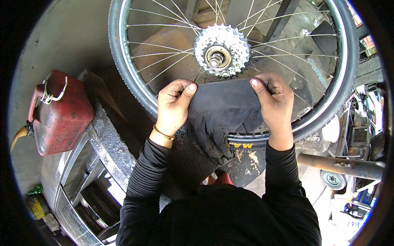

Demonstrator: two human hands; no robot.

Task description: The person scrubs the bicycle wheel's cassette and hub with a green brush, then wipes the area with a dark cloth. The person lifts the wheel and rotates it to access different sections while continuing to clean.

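Note:
Stretched between my two hands is a dark grey cloth (223,96), its top edge pulled taut and the rest hanging in folds. My left hand (174,102) pinches its upper left corner between thumb and fingers. At the upper right corner, my right hand (275,96) grips it the same way. Just beyond the cloth is a bicycle wheel (347,53) with a black tyre and thin spokes. The silver sprocket cluster (240,41) at its hub faces me, with the axle end (215,60) sticking out. The cloth covers part of the wheel's near side.
A red fuel can (61,115) with wire on its handle stands at left, by a worn ledge (108,139). Below it lies a grey slatted metal piece (76,217). A rusty pipe (349,166) juts in at right, near a small vehicle wheel (333,179).

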